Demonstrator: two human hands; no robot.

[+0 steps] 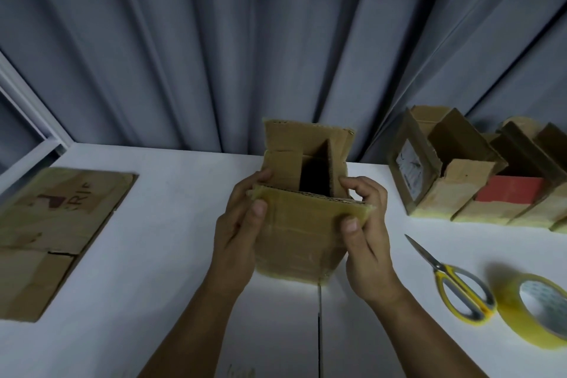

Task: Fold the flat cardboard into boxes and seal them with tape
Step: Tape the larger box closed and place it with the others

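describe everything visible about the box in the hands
The box is brown corrugated cardboard, upright at the middle of the white table. Yellowish tape covers its near face and bottom edges. Its top is open: far flap standing, side flaps leaning inward, dark inside. The left hand and right hand grip its near upper corners, thumbs on the front.

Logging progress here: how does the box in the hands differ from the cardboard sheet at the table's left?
The box is folded up, top flaps open; the cardboard sheet lies flat. The left hand and right hand grip the box; nothing touches the sheet. The box has tape across its front; the sheet shows dark printing. Both are brown cardboard.
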